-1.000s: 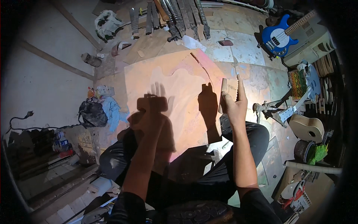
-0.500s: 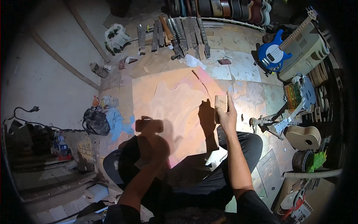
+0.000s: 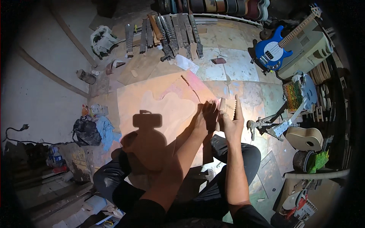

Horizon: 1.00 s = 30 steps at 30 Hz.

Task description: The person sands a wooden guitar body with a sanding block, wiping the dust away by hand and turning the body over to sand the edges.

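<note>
Tan, jagged-edged block [image 3: 229,106] shut snugly within the grip of the right hand [image 3: 234,129], near the peach board [image 3: 129,97]; left hand [image 3: 205,117] alongside, grip impossible to tell in shadow. Best held level, left fingertips clear of the teeth.

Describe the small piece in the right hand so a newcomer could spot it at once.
Start at the large pale-orange board in front of the person. By its right corner, the right hand grips a small tan piece. Its toothed, zigzag right edge sets it apart from the plain-edged board.
</note>
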Available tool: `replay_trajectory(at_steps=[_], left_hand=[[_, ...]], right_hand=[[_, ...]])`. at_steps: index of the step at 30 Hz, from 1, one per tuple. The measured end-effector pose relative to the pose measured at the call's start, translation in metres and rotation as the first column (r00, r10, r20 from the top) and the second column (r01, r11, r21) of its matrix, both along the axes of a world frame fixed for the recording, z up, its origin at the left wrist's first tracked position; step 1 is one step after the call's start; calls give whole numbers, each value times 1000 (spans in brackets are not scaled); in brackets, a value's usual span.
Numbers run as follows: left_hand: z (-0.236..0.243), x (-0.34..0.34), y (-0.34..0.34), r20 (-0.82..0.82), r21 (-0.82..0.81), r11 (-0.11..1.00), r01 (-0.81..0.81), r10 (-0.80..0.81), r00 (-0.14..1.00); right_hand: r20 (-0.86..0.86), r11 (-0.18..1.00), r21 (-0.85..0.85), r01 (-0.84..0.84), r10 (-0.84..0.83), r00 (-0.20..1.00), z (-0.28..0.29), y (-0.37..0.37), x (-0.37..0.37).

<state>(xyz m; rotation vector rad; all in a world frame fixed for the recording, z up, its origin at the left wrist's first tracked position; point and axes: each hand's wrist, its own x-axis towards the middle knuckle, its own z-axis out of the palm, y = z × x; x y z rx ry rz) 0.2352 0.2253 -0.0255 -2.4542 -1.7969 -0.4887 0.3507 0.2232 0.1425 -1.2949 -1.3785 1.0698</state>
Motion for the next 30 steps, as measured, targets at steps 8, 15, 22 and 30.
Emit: replay_trajectory(at_steps=[8, 15, 22, 30], left_hand=[[30, -139, -78, 6, -177, 824, -538, 548, 837], [27, -183, -202, -40, -231, 649, -725, 738, 674], [30, -90, -231, 52, -312, 815, -489, 528, 848], [56, -104, -255, 15, -374, 859, -349, 382, 924]], right_hand=[[66, 999, -3, 48, -48, 997, -26, 7, 22], [104, 998, -7, 62, -61, 993, -10, 4, 11], [83, 995, -85, -60, 67, 994, -19, -21, -11], [135, 993, -27, -115, 118, 984, -47, -39, 1]])
